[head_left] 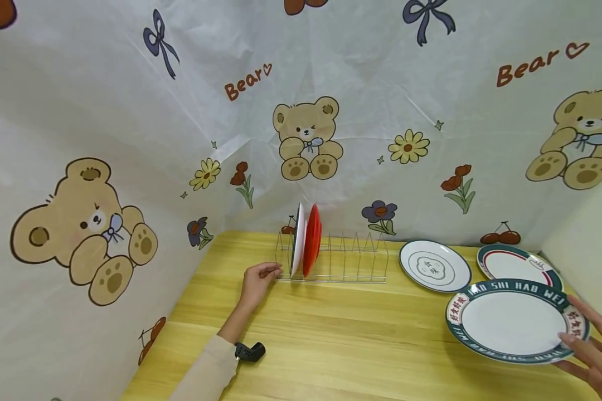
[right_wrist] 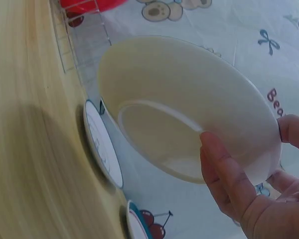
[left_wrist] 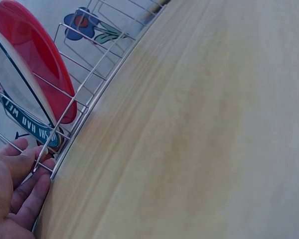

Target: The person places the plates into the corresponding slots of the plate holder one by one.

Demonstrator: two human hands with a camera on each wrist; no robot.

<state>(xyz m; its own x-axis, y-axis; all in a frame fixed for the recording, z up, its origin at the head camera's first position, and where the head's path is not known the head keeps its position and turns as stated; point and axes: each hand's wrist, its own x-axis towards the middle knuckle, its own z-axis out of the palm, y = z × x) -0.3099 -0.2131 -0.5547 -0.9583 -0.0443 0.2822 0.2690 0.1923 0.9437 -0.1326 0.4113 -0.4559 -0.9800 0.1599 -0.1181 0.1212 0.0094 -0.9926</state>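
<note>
My right hand [head_left: 594, 353] grips the right end of an oval white plate [head_left: 511, 320] with a green lettered rim, tilted above the table. In the right wrist view the plate's pale underside [right_wrist: 154, 84] shows, fingers spread beneath it. At the left end of a wire dish rack [head_left: 346, 282], my left hand [head_left: 258, 284] pinches the corner wire between thumb and fingers. Two plates stand upright in the rack's left slots: a white one with a green lettered rim [left_wrist: 32, 122] and, right beside it, a red plate [head_left: 311, 245].
Right of the rack lies a round white plate [head_left: 433, 267] with a dark rim and printed centre. Farther right, another white plate [head_left: 519, 264] with a green and red rim is partly hidden behind the held one. A bear-print cloth [head_left: 371, 111] hangs behind the wooden table [head_left: 341, 345].
</note>
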